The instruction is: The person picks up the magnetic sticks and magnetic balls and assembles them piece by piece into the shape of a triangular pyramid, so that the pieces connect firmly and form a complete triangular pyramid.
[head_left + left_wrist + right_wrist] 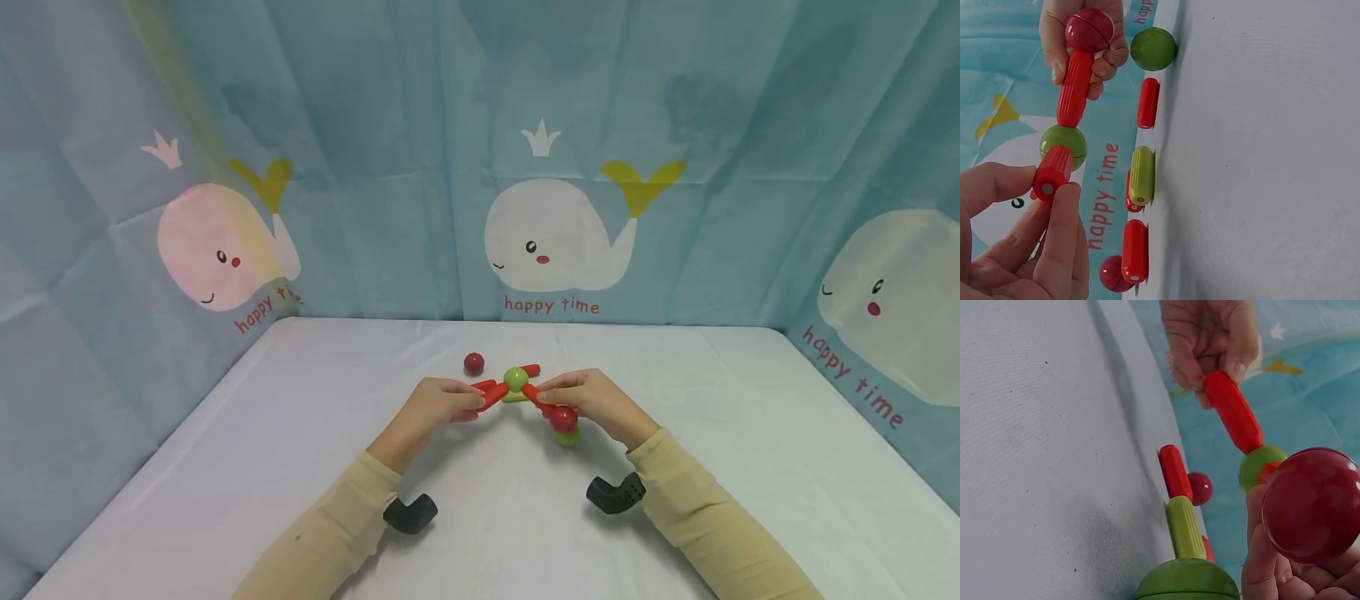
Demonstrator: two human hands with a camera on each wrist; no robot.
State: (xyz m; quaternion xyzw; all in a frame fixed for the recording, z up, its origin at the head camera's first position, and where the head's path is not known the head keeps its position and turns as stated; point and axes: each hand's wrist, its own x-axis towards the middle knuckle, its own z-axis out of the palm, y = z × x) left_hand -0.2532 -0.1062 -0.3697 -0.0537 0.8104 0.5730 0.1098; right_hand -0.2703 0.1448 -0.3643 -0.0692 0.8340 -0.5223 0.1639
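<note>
Above the white table [300, 467] I hold a chain of magnetic toy pieces. My left hand [467, 402] pinches a red rod [1054, 174] that joins a green ball [515, 379]. From that ball a second red rod [1075, 87] runs to a red ball [563, 418]; my right hand [553, 390] grips this rod near the red ball [1311, 505]. On the table below lie a green ball [1153, 48], a red rod [1147, 102], a green rod [1142, 175], another red rod [1134, 250] and a loose red ball [473, 363].
A blue curtain printed with white whales [551, 237] hangs close behind and at both sides of the table. Black wrist camera mounts [410, 512] [617, 493] sit under my beige sleeves. Bare cloth stretches to the left, right and front.
</note>
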